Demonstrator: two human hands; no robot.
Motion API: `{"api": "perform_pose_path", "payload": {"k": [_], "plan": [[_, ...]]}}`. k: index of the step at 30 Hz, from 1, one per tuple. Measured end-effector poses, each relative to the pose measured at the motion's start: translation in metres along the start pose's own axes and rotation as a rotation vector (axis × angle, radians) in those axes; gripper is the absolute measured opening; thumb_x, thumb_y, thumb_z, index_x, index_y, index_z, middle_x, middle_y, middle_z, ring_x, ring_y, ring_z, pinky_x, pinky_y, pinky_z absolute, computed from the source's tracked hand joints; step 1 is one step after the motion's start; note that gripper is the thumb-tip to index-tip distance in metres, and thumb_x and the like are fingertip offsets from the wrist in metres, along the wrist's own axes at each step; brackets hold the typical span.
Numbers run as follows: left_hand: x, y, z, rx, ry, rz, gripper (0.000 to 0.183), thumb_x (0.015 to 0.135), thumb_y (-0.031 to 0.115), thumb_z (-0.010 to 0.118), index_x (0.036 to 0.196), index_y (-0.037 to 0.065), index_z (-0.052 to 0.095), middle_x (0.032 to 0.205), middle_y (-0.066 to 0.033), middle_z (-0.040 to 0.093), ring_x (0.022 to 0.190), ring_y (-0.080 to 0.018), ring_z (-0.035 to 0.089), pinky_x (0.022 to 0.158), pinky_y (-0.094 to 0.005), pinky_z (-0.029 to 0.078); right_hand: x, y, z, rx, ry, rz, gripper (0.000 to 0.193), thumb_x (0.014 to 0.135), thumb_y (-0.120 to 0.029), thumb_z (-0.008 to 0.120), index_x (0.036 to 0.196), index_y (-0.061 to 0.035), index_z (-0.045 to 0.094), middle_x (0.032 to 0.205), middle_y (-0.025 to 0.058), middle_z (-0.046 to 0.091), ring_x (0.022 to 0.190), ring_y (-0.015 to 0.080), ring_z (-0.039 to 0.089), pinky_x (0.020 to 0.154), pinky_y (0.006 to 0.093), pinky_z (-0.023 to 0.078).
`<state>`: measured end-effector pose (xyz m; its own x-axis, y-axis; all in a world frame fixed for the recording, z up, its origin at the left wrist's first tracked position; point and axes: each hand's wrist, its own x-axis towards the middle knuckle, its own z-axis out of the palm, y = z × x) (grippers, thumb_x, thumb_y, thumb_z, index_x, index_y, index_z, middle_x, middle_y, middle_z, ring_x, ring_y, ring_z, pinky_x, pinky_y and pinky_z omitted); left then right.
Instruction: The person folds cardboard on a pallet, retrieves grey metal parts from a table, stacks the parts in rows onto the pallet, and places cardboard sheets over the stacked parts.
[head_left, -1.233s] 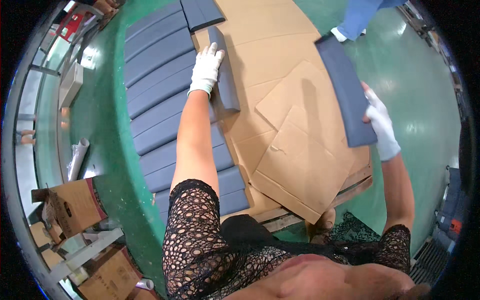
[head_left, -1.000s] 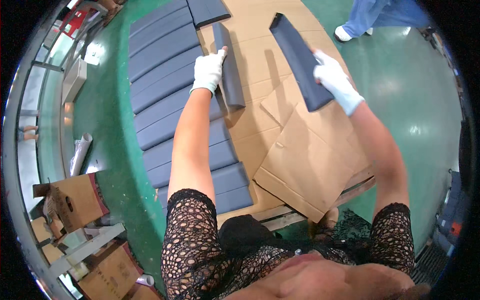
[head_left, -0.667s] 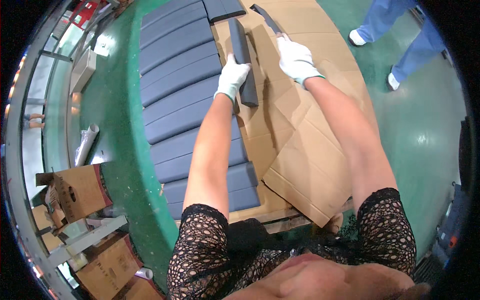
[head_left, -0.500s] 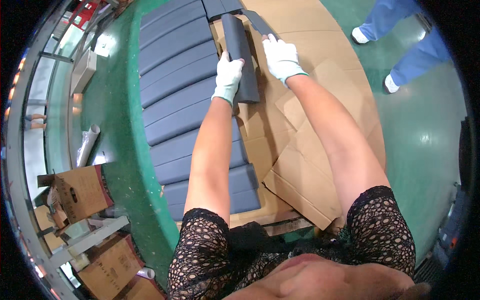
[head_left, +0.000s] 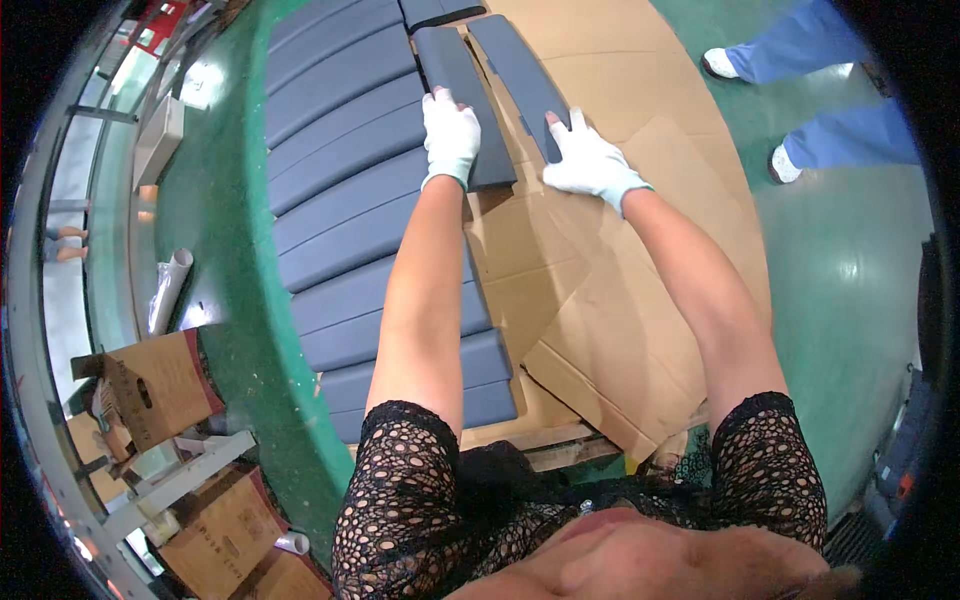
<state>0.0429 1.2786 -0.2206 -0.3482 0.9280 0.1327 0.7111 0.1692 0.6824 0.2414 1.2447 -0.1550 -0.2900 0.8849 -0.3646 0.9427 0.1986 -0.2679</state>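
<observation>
White gloves cover both hands. My left hand [head_left: 452, 138] rests, fingers stretched, on a long blue-grey padded panel [head_left: 487, 130], which lies beside a row of similar pads. My right hand [head_left: 595, 165] has its fingers spread at the near end of a second narrow blue-grey panel [head_left: 515, 65], which lies flat to the right. A strip of cardboard separates these two panels. The row of pads [head_left: 345, 175] lies to the left, and another pad [head_left: 440, 10] touches the far end of the first panel.
Brown cardboard sheets [head_left: 620, 300] cover the pallet under the pads. Cardboard boxes [head_left: 160, 385] stand by a metal rack at left. A rolled sheet [head_left: 170, 290] lies on the green floor. A person in blue trousers [head_left: 800, 45] stands at the far right.
The panel under my left hand was tilted up and now lies flat against the row. The right panel also lies flat; my right hand has moved nearer and opened from its grip.
</observation>
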Motion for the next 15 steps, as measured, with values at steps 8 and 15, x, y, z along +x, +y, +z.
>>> {"api": "perform_pose_path", "payload": {"k": [8, 15], "plan": [[-0.033, 0.02, -0.022, 0.472, -0.306, 0.376, 0.079, 0.062, 0.041, 0.072, 0.126, 0.002, 0.046, 0.135, -0.0323, 0.03, 0.12, -0.0484, 0.034, 0.099, -0.0454, 0.036, 0.008, 0.023, 0.009, -0.03, 0.073, -0.142, 0.076, 0.072, -0.017, 0.058, 0.141, -0.0162, 0.027, 0.146, 0.0232, 0.016, 0.128, 0.0374, 0.032, 0.101, 0.0396, 0.036], [-0.049, 0.026, -0.037, 0.574, -0.425, 0.535, 0.087, 0.057, 0.038, 0.077, 0.128, 0.0, 0.043, 0.135, -0.0285, 0.032, 0.121, -0.0448, 0.036, 0.099, -0.0432, 0.038, 0.038, 0.021, 0.015, -0.065, 0.154, -0.322, 0.064, 0.078, -0.001, 0.049, 0.138, -0.0187, 0.034, 0.146, 0.0193, 0.02, 0.127, 0.0348, 0.035, 0.101, 0.0386, 0.036]]}}
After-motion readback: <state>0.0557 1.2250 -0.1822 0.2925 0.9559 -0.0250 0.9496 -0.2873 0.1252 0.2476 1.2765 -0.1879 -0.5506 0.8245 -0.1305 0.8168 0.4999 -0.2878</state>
